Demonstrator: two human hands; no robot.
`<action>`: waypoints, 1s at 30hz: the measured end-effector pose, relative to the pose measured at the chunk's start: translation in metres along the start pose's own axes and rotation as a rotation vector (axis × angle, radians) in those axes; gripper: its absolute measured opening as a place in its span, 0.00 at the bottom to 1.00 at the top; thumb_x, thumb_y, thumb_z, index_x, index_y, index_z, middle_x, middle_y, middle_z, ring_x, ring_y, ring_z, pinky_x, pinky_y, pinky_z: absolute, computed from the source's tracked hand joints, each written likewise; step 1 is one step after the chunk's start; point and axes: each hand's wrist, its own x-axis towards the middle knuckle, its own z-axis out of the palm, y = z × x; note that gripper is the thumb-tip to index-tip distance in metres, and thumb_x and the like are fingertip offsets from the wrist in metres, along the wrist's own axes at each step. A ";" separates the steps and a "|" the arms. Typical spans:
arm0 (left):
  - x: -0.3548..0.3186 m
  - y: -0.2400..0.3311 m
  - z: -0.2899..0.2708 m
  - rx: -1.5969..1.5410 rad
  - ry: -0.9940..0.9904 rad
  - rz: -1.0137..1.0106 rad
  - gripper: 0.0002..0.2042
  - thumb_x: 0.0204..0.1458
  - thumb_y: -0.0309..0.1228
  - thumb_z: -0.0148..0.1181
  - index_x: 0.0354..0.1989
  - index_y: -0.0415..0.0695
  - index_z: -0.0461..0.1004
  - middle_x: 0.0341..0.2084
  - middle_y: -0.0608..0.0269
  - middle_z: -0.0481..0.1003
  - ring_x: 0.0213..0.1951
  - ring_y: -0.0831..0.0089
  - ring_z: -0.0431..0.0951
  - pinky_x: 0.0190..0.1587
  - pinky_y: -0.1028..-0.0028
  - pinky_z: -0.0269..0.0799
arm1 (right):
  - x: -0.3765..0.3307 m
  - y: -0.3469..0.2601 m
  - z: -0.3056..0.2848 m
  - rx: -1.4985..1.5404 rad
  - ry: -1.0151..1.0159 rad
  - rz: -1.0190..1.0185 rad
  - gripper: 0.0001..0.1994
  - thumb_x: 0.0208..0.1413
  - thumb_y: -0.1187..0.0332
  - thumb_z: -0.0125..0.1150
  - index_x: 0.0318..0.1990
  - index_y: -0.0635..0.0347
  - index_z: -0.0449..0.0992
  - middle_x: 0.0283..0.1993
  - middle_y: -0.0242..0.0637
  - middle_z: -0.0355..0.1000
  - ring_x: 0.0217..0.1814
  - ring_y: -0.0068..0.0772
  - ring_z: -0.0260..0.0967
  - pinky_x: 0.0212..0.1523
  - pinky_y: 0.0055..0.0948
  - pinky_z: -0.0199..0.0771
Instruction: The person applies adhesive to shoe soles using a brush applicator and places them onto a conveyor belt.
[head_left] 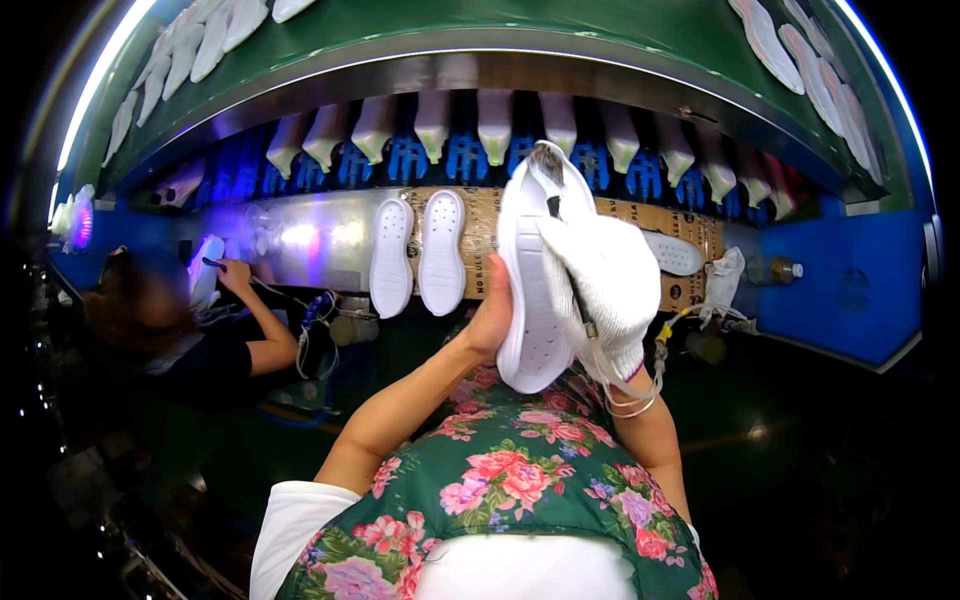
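Note:
A white shoe sole (530, 300) stands lengthwise in front of my chest, its hollow inner side toward me and small holes near its lower end. My bare left hand (490, 312) grips the sole's left edge. On my right hand (605, 285) is a white knitted glove, closed around a brush (548, 170) whose handle is largely hidden by the glove. The brush's bristles lie at the far end of the sole. A thin clear hose (625, 395) runs along my right wrist. Beyond my left hand, two white soles (442, 252) lie side by side on the bench.
Cardboard (480, 270) covers part of the metal bench (330, 235). One more sole (672, 252), a crumpled white cloth (725, 275) and a bottle (775, 270) are at right. Pale shoe-shaped pieces (495, 125) hang along the back. At left, another person's hand (235, 275) holds a brush.

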 end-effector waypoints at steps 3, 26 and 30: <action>0.003 0.001 -0.005 0.056 0.023 -0.028 0.50 0.56 0.74 0.17 0.76 0.45 0.44 0.71 0.51 0.57 0.70 0.57 0.60 0.72 0.59 0.57 | -0.011 -0.012 -0.004 0.097 -0.143 0.072 0.20 0.44 0.79 0.68 0.48 0.57 0.84 0.44 0.41 0.81 0.44 0.45 0.79 0.46 0.39 0.78; 0.015 0.012 -0.077 -0.379 -0.306 0.195 0.51 0.53 0.77 0.24 0.74 0.47 0.52 0.66 0.53 0.65 0.65 0.58 0.69 0.65 0.55 0.68 | -0.015 -0.027 0.000 0.453 -0.157 0.068 0.12 0.45 0.76 0.72 0.40 0.55 0.85 0.41 0.39 0.82 0.40 0.40 0.80 0.42 0.34 0.78; 0.013 0.047 -0.013 -0.550 0.265 0.193 0.56 0.49 0.80 0.24 0.70 0.41 0.56 0.54 0.45 0.73 0.49 0.57 0.81 0.51 0.60 0.81 | -0.013 -0.015 -0.003 0.384 -0.077 0.128 0.13 0.46 0.80 0.71 0.41 0.61 0.84 0.35 0.39 0.81 0.33 0.36 0.78 0.37 0.31 0.77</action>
